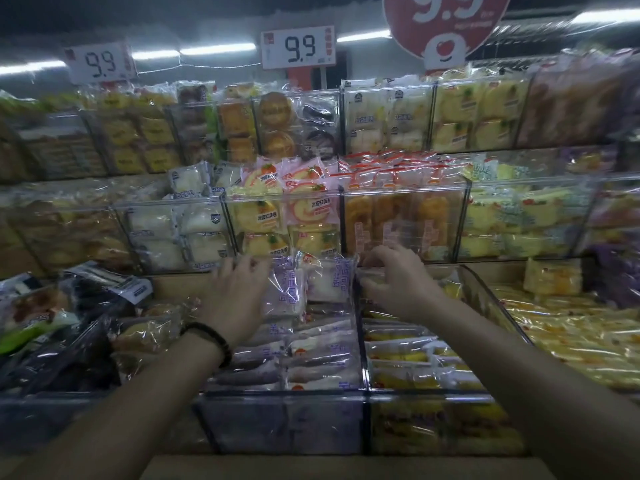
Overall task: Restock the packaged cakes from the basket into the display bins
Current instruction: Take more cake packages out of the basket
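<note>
- A dim shop shelf is seen from above the person's own forearms. Clear, hard plastic display bins (284,396) rise in three stepped rows, with straight walls and shiny edges.
- The left hand (239,299) wears a black bead bracelet (207,341) at the wrist and reaches into the middle front bin.
- Its fingers (242,268) are stretched fairly straight, not clenched. They lie against the left edge of an upright packaged cake (287,292), a soft pale square in glossy, crinkled wrap with purple print.
- A second upright pack (329,282) of the same kind stands just beside it on the right.
- Flat packs (322,372) with the same purple print lie in rows in that bin, below the hands.
- The right hand (398,282) is over the wall between the middle bin and the next bin to the right.
- Its fingers bend down onto a yellowish pack (372,280). Blur hides whether they grasp it or only touch it.
- The right-hand bin holds long, flat yellow cakes (408,356) in clear wrap.
- White price cards (298,46) reading 9.9 hang above the top row.
</note>
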Available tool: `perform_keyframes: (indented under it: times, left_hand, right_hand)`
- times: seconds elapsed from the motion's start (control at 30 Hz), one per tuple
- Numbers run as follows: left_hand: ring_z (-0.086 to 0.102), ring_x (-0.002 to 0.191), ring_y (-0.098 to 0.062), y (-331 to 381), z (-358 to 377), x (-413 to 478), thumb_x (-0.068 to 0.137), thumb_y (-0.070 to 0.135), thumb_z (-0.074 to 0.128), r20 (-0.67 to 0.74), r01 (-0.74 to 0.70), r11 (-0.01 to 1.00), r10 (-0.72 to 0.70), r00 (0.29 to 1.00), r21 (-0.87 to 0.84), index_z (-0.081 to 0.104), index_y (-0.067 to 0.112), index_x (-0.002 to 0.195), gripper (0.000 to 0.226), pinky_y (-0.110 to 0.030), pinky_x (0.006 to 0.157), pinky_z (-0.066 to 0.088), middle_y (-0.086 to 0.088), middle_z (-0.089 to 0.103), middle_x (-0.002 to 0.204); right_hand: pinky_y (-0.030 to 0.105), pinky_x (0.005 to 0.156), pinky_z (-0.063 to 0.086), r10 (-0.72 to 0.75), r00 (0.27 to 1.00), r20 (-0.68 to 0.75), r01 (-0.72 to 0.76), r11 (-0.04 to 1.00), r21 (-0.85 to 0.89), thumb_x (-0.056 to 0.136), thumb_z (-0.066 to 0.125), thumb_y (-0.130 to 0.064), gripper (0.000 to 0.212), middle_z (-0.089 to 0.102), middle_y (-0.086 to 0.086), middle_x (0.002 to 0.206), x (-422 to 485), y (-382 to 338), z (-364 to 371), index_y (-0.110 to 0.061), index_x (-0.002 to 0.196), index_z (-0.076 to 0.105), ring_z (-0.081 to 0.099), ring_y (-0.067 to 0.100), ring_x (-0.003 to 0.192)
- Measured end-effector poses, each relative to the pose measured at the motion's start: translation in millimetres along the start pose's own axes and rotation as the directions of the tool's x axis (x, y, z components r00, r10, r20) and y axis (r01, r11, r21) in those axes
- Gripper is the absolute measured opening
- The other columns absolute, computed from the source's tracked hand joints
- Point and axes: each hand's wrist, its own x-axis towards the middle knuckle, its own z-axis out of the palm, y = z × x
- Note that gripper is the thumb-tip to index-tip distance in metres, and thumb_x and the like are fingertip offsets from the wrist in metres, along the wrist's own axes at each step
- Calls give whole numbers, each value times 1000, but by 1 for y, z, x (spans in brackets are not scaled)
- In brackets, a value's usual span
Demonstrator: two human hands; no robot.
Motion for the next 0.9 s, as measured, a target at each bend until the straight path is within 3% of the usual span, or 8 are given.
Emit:
perform_keyframes:
  times: [0.17, 0.27, 0.33, 0.4, 0.53, 0.67, 0.8, 0.9]
  left_hand:
    - [60, 106, -18, 73, -26, -7, 95, 29, 63, -17, -117, 917, 119, 993, -383, 63, 31, 113, 18, -42, 92, 54, 9, 63, 110]
    - [63, 89, -10, 124, -39, -9, 93, 22, 66, 86, -43, 717, 142, 986, -696, 65, 29, 104, 13, -37, 78, 59, 12, 65, 96]
    - [66, 81, -10, 157, -49, -10, 94, 19, 65, 197, 48, 591, 191, 962, -805, 65, 28, 109, 17, -32, 69, 57, 8, 69, 93]
    - [69, 80, -20, 191, -59, -8, 94, 19, 64, 250, 110, 495, 228, 941, -862, 63, 25, 108, 15, -41, 65, 58, -1, 72, 94]
    - [75, 87, -32, 249, -78, -2, 92, 19, 65, 338, 226, 343, 311, 888, -912, 57, 23, 104, 16, -58, 73, 62, -9, 73, 98]
    - [76, 91, -32, 315, -87, -8, 97, 20, 66, 349, 293, 192, 436, 829, -937, 53, 20, 118, 25, -59, 79, 62, -9, 72, 107]
    - [75, 74, -26, 403, -82, -37, 97, 19, 69, 313, 335, 67, 560, 767, -940, 53, 15, 114, 25, -55, 74, 64, -11, 73, 103]
    - [73, 70, -22, 462, -71, -69, 98, 27, 71, 266, 314, 68, 713, 648, -947, 53, 18, 110, 24, -45, 67, 63, -8, 72, 99]
  right_hand:
    - [35, 76, 61, 94, 991, 91, -108, 981, 160, 96, 71, -35, 21, 69, -3, 108, -27, 11, -22, -25, 114, 69, 67, 14, 92]
    - [22, 59, 53, 153, 983, 98, -174, 952, 252, 95, 73, -37, 15, 74, -5, 99, -45, 20, -39, -28, 106, 71, 69, 10, 83]
    - [27, 57, 56, 186, 979, 78, -201, 927, 315, 91, 78, -44, 17, 76, -5, 88, -55, 25, -50, -28, 95, 73, 71, 10, 77]
    - [35, 64, 62, 234, 970, 64, -241, 891, 385, 89, 81, -36, 14, 77, -1, 80, -65, 36, -62, -23, 92, 75, 73, 11, 73]
    - [21, 48, 49, 293, 954, 69, -293, 849, 439, 94, 77, -20, 11, 74, 5, 81, -94, 67, -96, -14, 103, 72, 66, 6, 57]
    - [37, 57, 54, 320, 947, 38, -301, 834, 463, 94, 78, -22, 12, 77, 14, 88, -136, 118, -137, -16, 103, 73, 69, 22, 70]
    - [33, 52, 54, 447, 894, 18, -400, 781, 480, 97, 74, -18, 15, 77, 18, 91, -205, 184, -170, -10, 110, 73, 68, 22, 66]
    - [30, 52, 51, 561, 828, 17, -500, 724, 475, 96, 76, -20, 17, 75, 24, 89, -264, 234, -178, -7, 107, 74, 67, 25, 67]
